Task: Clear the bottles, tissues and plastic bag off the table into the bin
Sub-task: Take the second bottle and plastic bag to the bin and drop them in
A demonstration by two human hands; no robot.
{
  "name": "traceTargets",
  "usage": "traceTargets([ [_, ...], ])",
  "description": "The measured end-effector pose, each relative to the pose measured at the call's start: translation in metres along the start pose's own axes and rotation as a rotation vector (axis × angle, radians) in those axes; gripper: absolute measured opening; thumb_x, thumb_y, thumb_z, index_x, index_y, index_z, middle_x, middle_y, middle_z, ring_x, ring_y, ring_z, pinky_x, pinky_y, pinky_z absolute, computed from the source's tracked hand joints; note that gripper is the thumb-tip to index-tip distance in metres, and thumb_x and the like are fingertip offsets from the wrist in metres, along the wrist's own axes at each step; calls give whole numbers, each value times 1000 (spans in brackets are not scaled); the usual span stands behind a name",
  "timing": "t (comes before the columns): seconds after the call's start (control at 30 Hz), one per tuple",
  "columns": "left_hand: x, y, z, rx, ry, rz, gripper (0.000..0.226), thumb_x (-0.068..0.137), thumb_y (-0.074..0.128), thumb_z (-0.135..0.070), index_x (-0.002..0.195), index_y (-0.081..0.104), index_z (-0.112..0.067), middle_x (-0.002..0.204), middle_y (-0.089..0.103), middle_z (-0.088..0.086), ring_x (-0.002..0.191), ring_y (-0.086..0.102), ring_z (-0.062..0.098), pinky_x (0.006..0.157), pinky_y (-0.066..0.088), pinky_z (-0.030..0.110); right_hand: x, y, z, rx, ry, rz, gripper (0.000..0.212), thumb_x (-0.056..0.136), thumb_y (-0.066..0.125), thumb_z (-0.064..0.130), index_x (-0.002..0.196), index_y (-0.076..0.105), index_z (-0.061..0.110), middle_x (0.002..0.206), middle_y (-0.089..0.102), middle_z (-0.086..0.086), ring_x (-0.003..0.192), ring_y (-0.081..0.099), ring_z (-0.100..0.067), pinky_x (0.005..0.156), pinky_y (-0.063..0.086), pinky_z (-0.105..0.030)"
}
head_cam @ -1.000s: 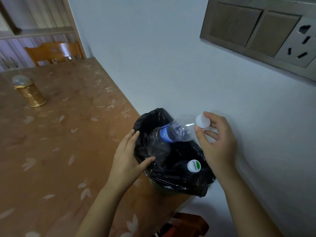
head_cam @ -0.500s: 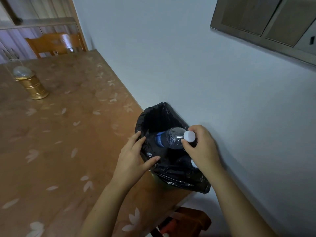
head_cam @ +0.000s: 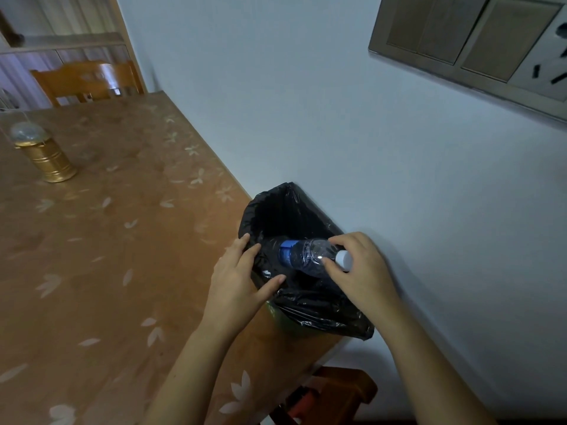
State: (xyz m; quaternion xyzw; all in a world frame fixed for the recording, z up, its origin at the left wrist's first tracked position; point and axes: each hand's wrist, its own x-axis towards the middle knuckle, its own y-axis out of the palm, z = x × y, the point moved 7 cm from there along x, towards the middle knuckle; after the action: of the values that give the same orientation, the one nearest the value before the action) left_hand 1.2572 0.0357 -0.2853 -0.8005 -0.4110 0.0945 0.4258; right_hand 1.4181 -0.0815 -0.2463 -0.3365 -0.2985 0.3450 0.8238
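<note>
A bin lined with a black bag (head_cam: 319, 308) stands between the table's right edge and the wall. A clear plastic bottle (head_cam: 303, 256) with a blue label and white cap lies tilted in the bin's mouth, cap end up toward the right. My right hand (head_cam: 359, 271) grips the bottle at its neck and cap. My left hand (head_cam: 236, 283) holds the bag's left rim, thumb inside the opening. The other contents of the bin are hidden under the bottle and my right hand.
The brown flower-patterned table (head_cam: 107, 256) fills the left. A gold canister with a domed lid (head_cam: 43, 154) stands at its far left. A wooden chair (head_cam: 86, 81) is behind the table, a stool (head_cam: 334, 391) below the bin, and a switch panel (head_cam: 478, 41) on the wall.
My right hand has pushed the bottle lower into the bin, and the white-and-green cap seen in the bag a second ago is now hidden. My left hand stays on the rim.
</note>
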Motion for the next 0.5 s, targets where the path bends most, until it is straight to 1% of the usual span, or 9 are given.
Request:
traceTargets([
  [0.13, -2, -2, -4, 26, 23, -5, 69, 77, 58, -52, 134, 40, -17, 150, 27, 4, 138, 19, 21, 110, 23, 50, -3, -2, 6, -54, -17, -14, 30, 79, 65, 18, 108, 58, 14, 106, 58, -2, 101, 50, -18, 84, 38, -22],
  [0.23, -5, -6, -9, 56, 57, -20, 66, 79, 56, -51, 133, 41, -17, 149, 29, 5, 137, 21, 22, 110, 23, 50, -7, -4, 11, -89, -48, -36, 31, 79, 65, 16, 108, 59, 12, 107, 59, -4, 100, 51, -20, 84, 37, -23],
  [0.4, -13, -14, -26, 144, 139, -57, 56, 82, 61, -39, 129, 47, -12, 144, 38, 9, 135, 27, 25, 108, 25, 51, -20, -8, 17, -153, -56, -71, 32, 79, 66, 19, 109, 59, 12, 110, 60, -4, 102, 51, -21, 84, 36, -26],
  [0.5, -20, -16, -38, 178, 209, -88, 51, 80, 65, -31, 124, 51, -9, 137, 47, 12, 131, 36, 29, 105, 27, 51, -29, -11, 18, -189, -41, -88, 34, 80, 64, 21, 112, 58, 12, 114, 60, -6, 106, 51, -22, 86, 41, -31],
])
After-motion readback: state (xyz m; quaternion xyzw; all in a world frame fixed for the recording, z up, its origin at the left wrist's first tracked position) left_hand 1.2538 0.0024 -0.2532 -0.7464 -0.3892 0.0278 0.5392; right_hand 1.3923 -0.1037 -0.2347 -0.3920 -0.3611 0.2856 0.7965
